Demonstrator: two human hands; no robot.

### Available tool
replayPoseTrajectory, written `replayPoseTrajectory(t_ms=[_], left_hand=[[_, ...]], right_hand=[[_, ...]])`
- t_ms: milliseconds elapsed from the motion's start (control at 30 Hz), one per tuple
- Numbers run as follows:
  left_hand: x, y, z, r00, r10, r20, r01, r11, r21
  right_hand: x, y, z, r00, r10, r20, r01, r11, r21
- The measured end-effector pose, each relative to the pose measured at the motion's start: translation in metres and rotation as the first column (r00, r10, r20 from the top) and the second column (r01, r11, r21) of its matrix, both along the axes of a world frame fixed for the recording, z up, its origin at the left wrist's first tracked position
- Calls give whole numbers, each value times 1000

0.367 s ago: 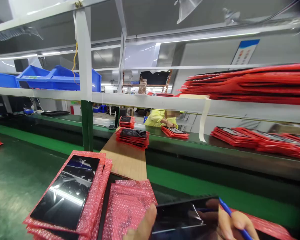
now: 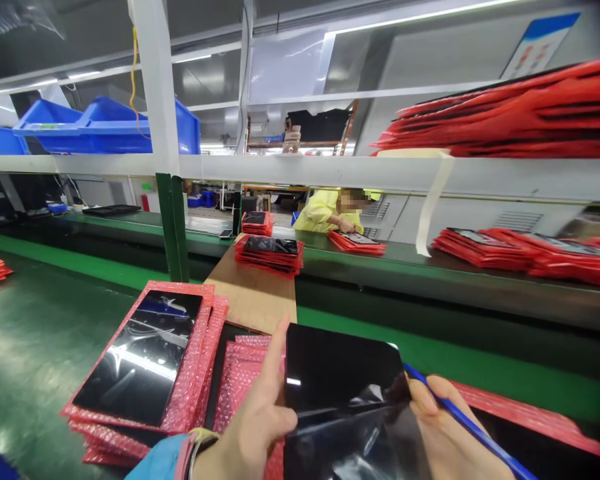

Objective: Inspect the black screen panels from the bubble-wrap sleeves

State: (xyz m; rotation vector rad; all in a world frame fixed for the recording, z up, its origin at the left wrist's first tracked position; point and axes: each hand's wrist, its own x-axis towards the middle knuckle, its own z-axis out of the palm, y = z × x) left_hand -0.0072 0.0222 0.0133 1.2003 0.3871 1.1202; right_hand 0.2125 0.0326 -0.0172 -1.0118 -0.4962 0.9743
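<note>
Holding black panel (image 2: 341, 370), long axis pointing away, left hand (image 2: 253, 427) fingers clamping one edge, right hand (image 2: 447, 437) fingers the other

Your left hand (image 2: 253, 427) is bare, and at its wrist you wear a light blue sleeve (image 2: 155, 461) that ends in a pink cuff (image 2: 183, 453), with a thin yellowish band (image 2: 203, 437) just past it. Your right hand (image 2: 445, 440) is bare too; its wrist lies out of frame.
</note>
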Motion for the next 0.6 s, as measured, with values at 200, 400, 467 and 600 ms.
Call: replayPoseTrajectory(t_ms=[200,400,467,600], left_hand=[[11,8,9,987,102,124,-73,973,-217],[12,6,8,984,160,84,-129,948,-292],[12,4,9,984,146,100,-107,940,-323],[10,1,12,982,21,186,58,911,-408]], right_hand=[[-3,2,8,970,-98,-222,48,974,-220],[-7,6,20,957,-102,-271,29,965,-262],[-9,7,22,956,-129,-264,53,960,-275],[-5,10,17,963,-120,-241,59,967,-246]])
